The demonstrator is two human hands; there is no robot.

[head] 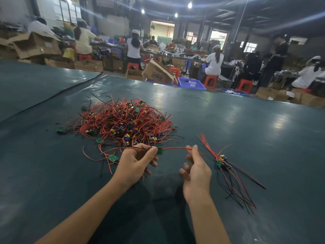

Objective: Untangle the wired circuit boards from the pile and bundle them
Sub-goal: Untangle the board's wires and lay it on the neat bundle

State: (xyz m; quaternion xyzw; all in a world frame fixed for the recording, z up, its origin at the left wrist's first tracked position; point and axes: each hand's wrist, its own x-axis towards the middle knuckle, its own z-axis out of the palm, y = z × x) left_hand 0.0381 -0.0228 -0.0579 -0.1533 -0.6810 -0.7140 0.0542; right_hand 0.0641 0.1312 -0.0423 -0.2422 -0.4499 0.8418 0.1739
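With the left hand [135, 161] pinching a board [159, 150] just nearside of the pile [123, 120] and the right hand [197, 171] pinching its red wire [175, 148], I'd draw it out slow and straight, then lay it aligned on the bundle [223, 161] toward the tabletop's [246, 120] right edge.

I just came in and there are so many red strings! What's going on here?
A person is untangling little wired circuit boards on a green table. The left-hand grip pinches one small green board, just in front of the tangled pile. The right-hand grip pinches the end of its red wire, which stretches between both hands. A small bunch of boards already lies on the right.
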